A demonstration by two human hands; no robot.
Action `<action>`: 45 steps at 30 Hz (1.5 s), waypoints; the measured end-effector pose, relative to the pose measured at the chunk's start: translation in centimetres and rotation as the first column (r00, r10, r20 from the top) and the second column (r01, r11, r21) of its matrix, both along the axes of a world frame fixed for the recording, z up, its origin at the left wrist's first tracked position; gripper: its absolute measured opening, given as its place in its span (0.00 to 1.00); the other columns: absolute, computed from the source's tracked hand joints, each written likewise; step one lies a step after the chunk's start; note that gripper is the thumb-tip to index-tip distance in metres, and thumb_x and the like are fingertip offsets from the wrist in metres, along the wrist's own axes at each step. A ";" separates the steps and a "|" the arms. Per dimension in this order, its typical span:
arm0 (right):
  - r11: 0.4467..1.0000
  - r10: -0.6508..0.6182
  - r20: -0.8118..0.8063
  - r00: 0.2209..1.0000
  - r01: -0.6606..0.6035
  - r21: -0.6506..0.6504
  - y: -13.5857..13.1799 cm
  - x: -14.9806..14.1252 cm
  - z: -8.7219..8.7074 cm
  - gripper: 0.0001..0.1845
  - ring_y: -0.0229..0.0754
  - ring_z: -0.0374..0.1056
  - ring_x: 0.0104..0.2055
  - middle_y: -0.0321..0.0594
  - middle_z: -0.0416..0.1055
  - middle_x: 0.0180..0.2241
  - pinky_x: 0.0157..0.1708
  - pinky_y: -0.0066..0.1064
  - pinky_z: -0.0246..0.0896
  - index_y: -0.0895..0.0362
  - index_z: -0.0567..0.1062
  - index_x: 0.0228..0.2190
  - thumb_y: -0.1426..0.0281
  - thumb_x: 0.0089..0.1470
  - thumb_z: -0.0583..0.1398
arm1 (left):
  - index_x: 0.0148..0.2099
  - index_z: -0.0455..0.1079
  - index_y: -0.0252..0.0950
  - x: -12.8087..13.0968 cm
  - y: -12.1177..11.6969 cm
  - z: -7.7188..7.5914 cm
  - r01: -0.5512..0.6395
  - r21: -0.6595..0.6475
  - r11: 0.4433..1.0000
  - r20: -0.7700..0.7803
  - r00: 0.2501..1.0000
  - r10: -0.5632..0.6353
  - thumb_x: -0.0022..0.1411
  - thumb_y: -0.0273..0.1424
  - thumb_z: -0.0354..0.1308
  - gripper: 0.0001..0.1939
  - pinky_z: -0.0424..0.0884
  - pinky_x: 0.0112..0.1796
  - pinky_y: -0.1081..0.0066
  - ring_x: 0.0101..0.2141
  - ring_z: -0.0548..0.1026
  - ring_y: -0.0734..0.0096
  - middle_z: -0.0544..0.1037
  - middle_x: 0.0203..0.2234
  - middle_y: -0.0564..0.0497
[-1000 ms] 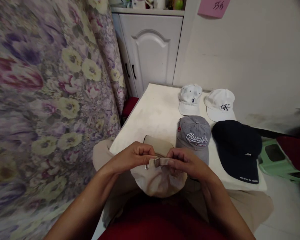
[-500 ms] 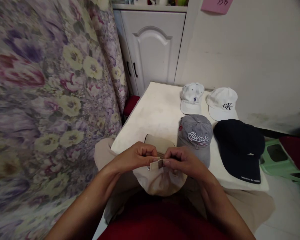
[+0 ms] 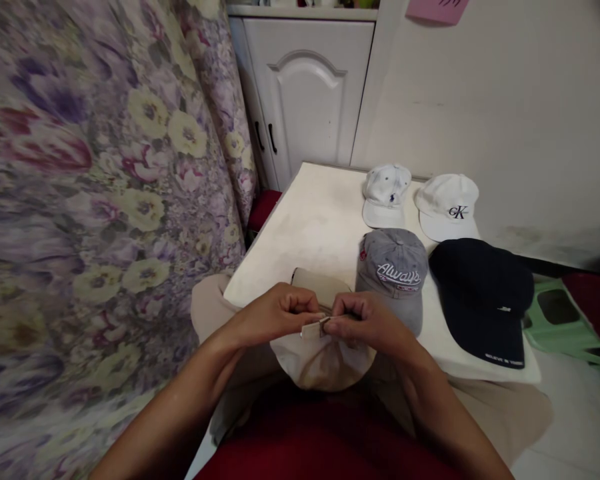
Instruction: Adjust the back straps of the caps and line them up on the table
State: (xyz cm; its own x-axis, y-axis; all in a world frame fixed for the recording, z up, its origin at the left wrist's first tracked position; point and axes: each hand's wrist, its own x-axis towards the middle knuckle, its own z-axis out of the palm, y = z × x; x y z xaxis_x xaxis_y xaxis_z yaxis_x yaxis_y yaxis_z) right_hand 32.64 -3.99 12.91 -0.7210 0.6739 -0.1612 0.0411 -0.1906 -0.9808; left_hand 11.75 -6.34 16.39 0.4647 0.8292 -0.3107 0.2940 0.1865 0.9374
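A beige baseball cap (image 3: pixel 325 363) is in front of me at the table's near edge, its brim pointing away from me. Both hands pinch the strap (image 3: pixel 311 331) at the back of the cap. My left hand (image 3: pixel 285 312) is closed on the strap's left part, thumb against fingers. From the other side my right hand (image 3: pixel 363 317) grips the strap close to its buckle, and the fingertips almost meet. The fingers partly cover the buckle. Just right of my right hand sits a grey cap (image 3: pixel 393 263) with "Always" lettering.
On the white table (image 3: pixel 300 227) are a small white cap (image 3: pixel 386 193), a white cap with CK lettering (image 3: pixel 447 203) and a dark navy cap (image 3: pixel 480 287). A floral curtain (image 3: pixel 105 200) hangs at left. A green stool (image 3: pixel 555 320) stands at right, a white cabinet (image 3: pixel 307 100) behind.
My right fingertips have shifted slightly left over the buckle, covering more of it. Both hands keep hold of the strap. The whole view has moved a little.
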 end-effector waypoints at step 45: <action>0.989 0.105 -0.070 0.992 -0.097 0.112 0.2 2.0 0.0 0.17 0.33 0.58 0.25 0.31 0.65 0.23 0.25 0.25 0.51 0.57 0.70 0.28 0.57 0.59 0.62 | 0.29 0.69 0.33 0.8 -0.2 -0.2 0.003 -0.086 0.996 0.107 0.994 0.006 0.57 0.41 0.63 0.16 0.52 0.21 0.78 0.21 0.58 0.80 0.66 0.19 0.58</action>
State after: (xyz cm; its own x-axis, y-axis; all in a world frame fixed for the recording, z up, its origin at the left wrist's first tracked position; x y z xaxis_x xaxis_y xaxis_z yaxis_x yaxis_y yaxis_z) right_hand 34.68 -3.76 12.90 -0.7934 0.6077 -0.0339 -0.0205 -0.0824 -0.9964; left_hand 12.53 -6.52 16.19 0.4979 0.8022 -0.3296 0.1926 0.2683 0.9439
